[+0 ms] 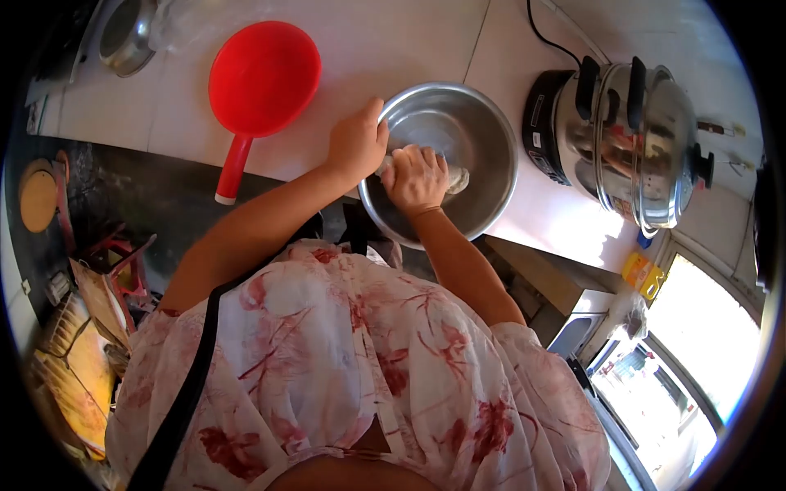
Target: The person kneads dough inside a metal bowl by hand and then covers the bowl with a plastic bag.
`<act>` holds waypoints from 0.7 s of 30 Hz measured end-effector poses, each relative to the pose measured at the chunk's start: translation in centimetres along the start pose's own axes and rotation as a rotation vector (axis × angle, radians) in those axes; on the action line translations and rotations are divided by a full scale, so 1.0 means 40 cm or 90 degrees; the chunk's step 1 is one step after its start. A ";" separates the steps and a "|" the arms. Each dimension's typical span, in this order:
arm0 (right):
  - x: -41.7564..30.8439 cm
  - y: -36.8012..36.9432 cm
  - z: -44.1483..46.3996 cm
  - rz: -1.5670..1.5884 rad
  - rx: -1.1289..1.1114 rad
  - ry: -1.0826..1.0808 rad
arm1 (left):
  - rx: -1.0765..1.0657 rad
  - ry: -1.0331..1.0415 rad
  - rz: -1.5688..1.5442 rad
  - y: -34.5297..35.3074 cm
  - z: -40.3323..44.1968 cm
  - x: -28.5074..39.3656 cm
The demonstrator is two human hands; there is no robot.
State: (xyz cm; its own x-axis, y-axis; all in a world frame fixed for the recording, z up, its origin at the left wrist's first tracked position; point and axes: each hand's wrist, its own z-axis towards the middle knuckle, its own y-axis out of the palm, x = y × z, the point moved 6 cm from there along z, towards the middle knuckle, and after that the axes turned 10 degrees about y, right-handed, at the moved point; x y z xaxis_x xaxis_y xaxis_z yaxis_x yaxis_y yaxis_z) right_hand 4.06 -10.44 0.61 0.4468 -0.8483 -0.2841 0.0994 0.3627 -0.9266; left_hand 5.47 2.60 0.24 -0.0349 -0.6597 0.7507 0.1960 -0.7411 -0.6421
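A wide stainless steel bowl [491,139] stands at the counter's near edge, close to my body. My left hand [358,145] grips its left rim, with the thumb side at the edge. Inside the bowl, my right hand [416,177] presses down with curled fingers on a pale lump of dough [458,180]. Most of the dough is hidden under that hand; one end shows to the right of it. Pale residue coats the right-hand fingers.
A red plastic ladle [264,78] lies left of the bowl, handle jutting over the counter edge. To the right stands a lidded steel steamer pot [630,143] on an electric base, its black cord [540,33] running behind. A metal pan [128,37] sits far left on the white counter [409,49].
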 end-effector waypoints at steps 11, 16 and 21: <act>0.038 0.058 0.108 0.058 -0.072 -0.030 | -0.016 0.001 -0.052 -0.015 0.002 0.009; 0.058 0.084 0.138 0.079 -0.105 -0.012 | -0.032 -0.005 -0.049 -0.007 -0.002 0.002; 0.071 0.104 0.161 0.071 -0.178 0.042 | -0.037 -0.017 -0.073 -0.006 -0.005 0.000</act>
State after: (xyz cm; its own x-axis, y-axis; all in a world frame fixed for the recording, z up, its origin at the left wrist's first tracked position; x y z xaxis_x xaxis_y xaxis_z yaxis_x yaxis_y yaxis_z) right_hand 11.47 -8.86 -2.48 0.3823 -0.8356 -0.3945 -0.1995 0.3422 -0.9182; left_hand 5.21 2.74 0.36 -0.0281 -0.5676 0.8229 0.1353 -0.8178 -0.5594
